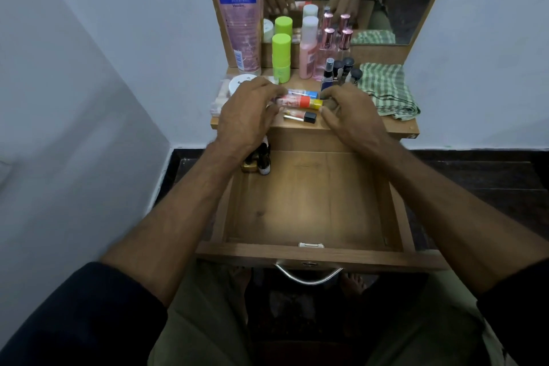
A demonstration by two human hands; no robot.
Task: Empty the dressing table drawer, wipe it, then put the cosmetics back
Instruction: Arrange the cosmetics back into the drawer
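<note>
Gathering: the person is reaching both hands over the open drawer (306,205) to a cluster of small tubes (300,102) lying on the dressing table top (341,125).
Step in hand: judging by the nearly bare drawer with a few small bottles (261,159) already standing in its far left corner, the putting-back stage is probably getting under way.
Left hand: the left hand (246,116) is curling its fingers around the near end of the tubes, seemingly pinching them.
Right hand: the right hand (350,116) is closing in at the capped ends with bent fingers; whether it is actually gripping is not clear.
Next move: it is likely calling for lifting the tubes together without letting one roll off the edge, then lowering them into the drawer beside the bottles.
Look of the tubes: they are lying side by side, slim, with blue, orange, yellow and black caps.
Waiting: a pink tube (240,24), green containers (280,53) and a checked cloth (386,89) are sitting further back.
</note>
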